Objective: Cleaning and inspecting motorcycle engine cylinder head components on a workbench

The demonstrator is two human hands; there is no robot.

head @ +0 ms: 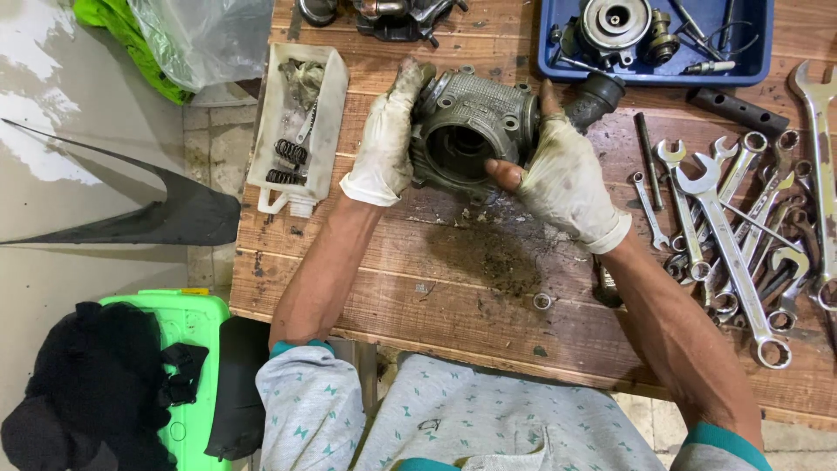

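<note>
1. Both gloved hands, the left hand (384,139) and the right hand (565,179), clasp a grey engine cylinder (471,131) above the wooden worktop (453,270).
2. A white cut-open container (298,126) holds black springs (288,161).
3. A blue tray (654,39) holds a round metal part (615,24).

- Two gloved hands: the left hand (385,139) and the right hand (565,179), both on the one grey metal engine cylinder (471,131).
- One wooden surface (436,270).
- One blue tray (558,65) of parts.
- One white plastic tub (324,131) holding dark springs (288,161); their number cannot be told.
- One small metal ring (542,301).
- One pile of wrenches (741,227), overlapping too much to count exactly; clearly more than six.
- One black rod (737,109).
- One green bin (196,349).
- One clear plastic bag (209,35).
</note>
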